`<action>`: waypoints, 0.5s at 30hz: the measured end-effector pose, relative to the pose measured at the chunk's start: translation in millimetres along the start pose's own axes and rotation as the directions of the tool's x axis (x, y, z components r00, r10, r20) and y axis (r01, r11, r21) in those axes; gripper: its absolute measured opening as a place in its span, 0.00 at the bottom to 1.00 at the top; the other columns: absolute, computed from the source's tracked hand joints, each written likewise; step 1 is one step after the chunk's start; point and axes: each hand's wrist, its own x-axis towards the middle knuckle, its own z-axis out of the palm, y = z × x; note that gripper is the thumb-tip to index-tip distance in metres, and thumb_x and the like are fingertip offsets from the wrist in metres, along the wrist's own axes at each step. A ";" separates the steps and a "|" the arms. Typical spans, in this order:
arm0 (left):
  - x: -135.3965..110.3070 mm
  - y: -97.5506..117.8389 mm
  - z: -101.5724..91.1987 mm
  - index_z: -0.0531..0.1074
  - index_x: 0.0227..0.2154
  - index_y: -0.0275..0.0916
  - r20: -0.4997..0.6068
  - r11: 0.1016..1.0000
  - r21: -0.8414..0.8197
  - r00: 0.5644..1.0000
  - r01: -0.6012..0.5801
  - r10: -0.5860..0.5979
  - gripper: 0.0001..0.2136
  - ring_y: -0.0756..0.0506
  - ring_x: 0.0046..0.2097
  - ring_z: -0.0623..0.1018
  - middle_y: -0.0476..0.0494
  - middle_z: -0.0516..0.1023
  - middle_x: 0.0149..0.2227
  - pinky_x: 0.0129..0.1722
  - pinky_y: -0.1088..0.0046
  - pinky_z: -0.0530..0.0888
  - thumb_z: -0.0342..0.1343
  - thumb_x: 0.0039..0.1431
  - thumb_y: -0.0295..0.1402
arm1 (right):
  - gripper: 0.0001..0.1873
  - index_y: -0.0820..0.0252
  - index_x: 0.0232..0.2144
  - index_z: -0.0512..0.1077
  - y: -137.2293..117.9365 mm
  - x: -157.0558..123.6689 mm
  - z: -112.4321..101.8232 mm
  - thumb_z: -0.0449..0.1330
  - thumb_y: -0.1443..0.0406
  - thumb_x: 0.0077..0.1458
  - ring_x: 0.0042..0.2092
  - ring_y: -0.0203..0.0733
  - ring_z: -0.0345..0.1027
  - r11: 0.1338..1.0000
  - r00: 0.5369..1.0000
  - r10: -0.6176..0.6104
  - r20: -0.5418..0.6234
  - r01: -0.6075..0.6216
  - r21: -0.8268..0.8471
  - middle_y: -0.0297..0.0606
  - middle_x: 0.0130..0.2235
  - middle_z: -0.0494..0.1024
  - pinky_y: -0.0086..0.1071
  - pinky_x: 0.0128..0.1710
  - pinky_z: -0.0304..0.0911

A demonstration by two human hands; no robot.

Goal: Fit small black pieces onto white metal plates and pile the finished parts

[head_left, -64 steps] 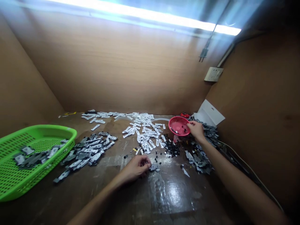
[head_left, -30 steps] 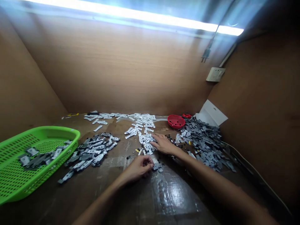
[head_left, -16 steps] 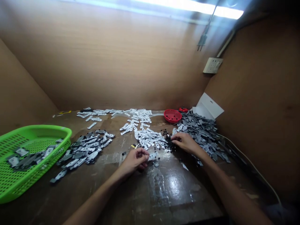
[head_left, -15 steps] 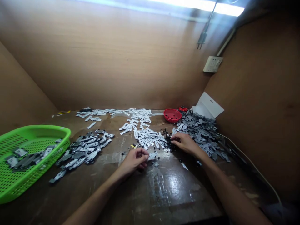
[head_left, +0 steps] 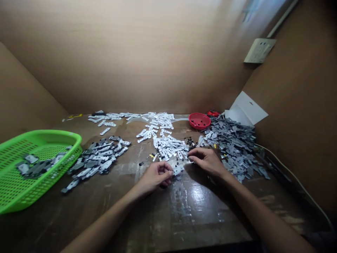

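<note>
My left hand (head_left: 157, 176) is closed, with thumb and fingers pinching the end of a small flat white plastic part (head_left: 178, 169) just above the table. Close by on the right, my right hand (head_left: 206, 161) has its thumb and forefinger drawn together; whatever is between the tips is too small to name. Its fingers are beside a heap of white plastic parts (head_left: 168, 146) and a cluster of tiny black pieces (head_left: 190, 141). Some loose black bits lie on the table between the hands.
At the left stands a green basket (head_left: 79, 142) with grey and white pieces inside, beside a pile of similar pieces (head_left: 101, 156). A red bowl (head_left: 199, 125) sits at the back. Grey parts (head_left: 234, 146) are heaped at right, before a white card (head_left: 249, 105) and a cable (head_left: 295, 175).
My right hand has drawn back from the black pieces toward my left hand, uncovering more of the cluster. The left hand still holds the white part. The camera view has tilted down.
</note>
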 end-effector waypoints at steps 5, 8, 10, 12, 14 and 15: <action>-0.6 -1.2 1.3 0.66 0.32 0.35 0.009 1.000 -0.014 1.000 -0.003 0.003 0.14 0.51 0.25 0.74 0.47 0.72 0.25 0.24 0.78 0.71 0.56 0.49 0.41 | 0.08 0.56 0.34 0.74 -13.1 -3.8 18.1 0.57 0.65 0.51 0.39 0.40 0.68 0.981 0.981 -0.190 0.043 0.188 0.052 0.39 0.37 0.74 0.34 0.39 0.63; 0.0 -1.6 -0.3 0.66 0.32 0.34 0.011 0.999 -0.036 1.000 -0.004 0.005 0.14 0.51 0.26 0.75 0.46 0.72 0.25 0.25 0.77 0.71 0.57 0.49 0.40 | 0.06 0.57 0.33 0.74 -13.9 -4.5 21.6 0.58 0.66 0.50 0.37 0.39 0.67 0.974 0.970 -0.223 0.094 0.219 0.052 0.39 0.35 0.73 0.32 0.37 0.63; 0.5 -1.8 -1.5 0.66 0.32 0.34 0.005 0.999 -0.052 1.000 -0.012 0.013 0.14 0.51 0.26 0.75 0.47 0.72 0.25 0.25 0.77 0.72 0.57 0.48 0.40 | 0.05 0.57 0.32 0.73 -13.7 -5.0 22.7 0.58 0.66 0.50 0.37 0.38 0.67 0.974 0.966 -0.225 0.127 0.220 0.053 0.39 0.35 0.72 0.31 0.36 0.63; 0.8 -1.9 -2.4 0.66 0.31 0.34 0.004 0.998 -0.064 1.000 -0.019 0.019 0.13 0.51 0.26 0.75 0.47 0.72 0.25 0.25 0.76 0.72 0.58 0.48 0.39 | 0.04 0.58 0.31 0.73 -13.5 -5.5 23.7 0.59 0.66 0.50 0.37 0.38 0.66 0.974 0.963 -0.224 0.148 0.219 0.050 0.39 0.35 0.72 0.31 0.36 0.63; 0.7 -1.8 -2.7 0.66 0.31 0.34 0.009 0.997 -0.069 1.000 -0.020 0.021 0.13 0.51 0.26 0.75 0.47 0.72 0.25 0.26 0.76 0.72 0.58 0.48 0.39 | 0.04 0.58 0.31 0.73 -13.7 -6.0 24.4 0.58 0.65 0.50 0.37 0.38 0.66 0.974 0.960 -0.227 0.162 0.223 0.045 0.39 0.35 0.72 0.32 0.36 0.63; 0.4 -1.6 -2.7 0.66 0.31 0.34 0.012 0.997 -0.070 1.000 -0.019 0.020 0.13 0.51 0.26 0.75 0.47 0.72 0.25 0.26 0.76 0.72 0.58 0.49 0.38 | 0.04 0.58 0.31 0.73 -14.0 -6.2 24.5 0.58 0.65 0.51 0.37 0.38 0.66 0.973 0.958 -0.230 0.170 0.227 0.040 0.39 0.35 0.72 0.32 0.36 0.62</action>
